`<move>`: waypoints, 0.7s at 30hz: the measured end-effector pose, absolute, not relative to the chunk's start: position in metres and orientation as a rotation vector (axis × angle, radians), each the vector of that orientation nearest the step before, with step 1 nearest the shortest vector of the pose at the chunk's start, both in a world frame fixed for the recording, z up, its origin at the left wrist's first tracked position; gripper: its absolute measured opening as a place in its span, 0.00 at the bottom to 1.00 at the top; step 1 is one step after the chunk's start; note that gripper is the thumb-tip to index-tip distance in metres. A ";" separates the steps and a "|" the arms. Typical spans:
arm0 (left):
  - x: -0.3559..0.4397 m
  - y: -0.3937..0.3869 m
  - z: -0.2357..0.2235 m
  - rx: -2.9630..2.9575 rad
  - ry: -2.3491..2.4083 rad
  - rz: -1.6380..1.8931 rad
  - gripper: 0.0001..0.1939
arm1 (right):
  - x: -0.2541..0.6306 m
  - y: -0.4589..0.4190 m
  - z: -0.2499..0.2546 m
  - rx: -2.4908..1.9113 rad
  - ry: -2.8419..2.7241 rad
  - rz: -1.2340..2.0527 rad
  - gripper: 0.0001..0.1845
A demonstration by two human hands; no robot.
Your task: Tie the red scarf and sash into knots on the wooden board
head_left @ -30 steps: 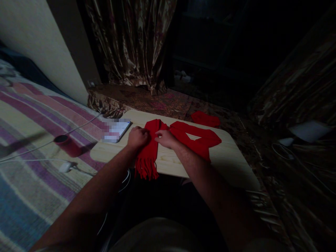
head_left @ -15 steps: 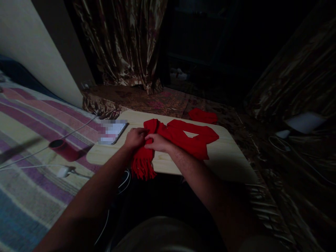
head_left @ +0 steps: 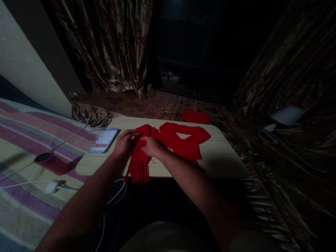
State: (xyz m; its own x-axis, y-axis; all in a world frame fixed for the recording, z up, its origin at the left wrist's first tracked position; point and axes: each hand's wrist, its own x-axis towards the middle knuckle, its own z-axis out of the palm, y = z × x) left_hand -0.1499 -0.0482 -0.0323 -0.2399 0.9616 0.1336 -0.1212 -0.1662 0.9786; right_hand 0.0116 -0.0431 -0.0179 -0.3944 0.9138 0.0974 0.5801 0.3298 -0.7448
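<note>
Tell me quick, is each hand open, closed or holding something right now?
Left hand: fingers bent at the red scarf; can't tell whether it grips.
Right hand: fingers curled over the scarf; can't tell whether it grips.

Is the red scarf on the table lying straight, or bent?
Bent: the red scarf angles around a triangular gap where the bare tabletop shows.

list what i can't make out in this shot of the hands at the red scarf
All in the head view:
Fringed red scarf: the patch under the right hand, hidden by that hand.
Left hand: its exact grip, lost in dim light.
Smartphone: most screen content, masked by pixelation.
Red cloth beyond the wooden tabletop: too dark to tell whether it joins the scarf.
Striped bedspread: cut off by the left edge.
</note>
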 end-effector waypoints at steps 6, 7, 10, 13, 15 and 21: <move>-0.148 -0.045 -0.034 1.171 1.250 1.539 0.16 | 0.025 -0.040 -0.001 -1.237 -1.857 0.710 0.08; -0.148 -0.044 -0.035 1.203 1.269 1.534 0.17 | 0.031 -0.039 0.005 -1.198 -1.793 0.698 0.08; -0.150 -0.043 -0.040 1.272 1.317 1.506 0.19 | 0.060 -0.032 0.028 -1.111 -1.593 0.636 0.10; -0.153 -0.040 -0.046 1.270 1.322 1.447 0.21 | 0.106 -0.028 0.054 -1.069 -1.387 0.401 0.14; -0.154 -0.038 -0.050 1.266 1.325 1.412 0.21 | 0.144 -0.027 0.071 -1.057 -1.281 0.186 0.15; -0.155 -0.032 -0.058 1.367 1.400 1.294 0.21 | 0.265 -0.044 0.109 -1.089 -1.118 -0.470 0.19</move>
State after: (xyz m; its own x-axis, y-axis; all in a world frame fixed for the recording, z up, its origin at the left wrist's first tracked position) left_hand -0.1550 -0.0321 -0.0581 -0.1224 0.9852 0.1203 0.1968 -0.0947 0.9759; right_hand 0.2648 -0.0442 0.1092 0.4140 0.1976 0.8885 0.7732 0.4388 -0.4579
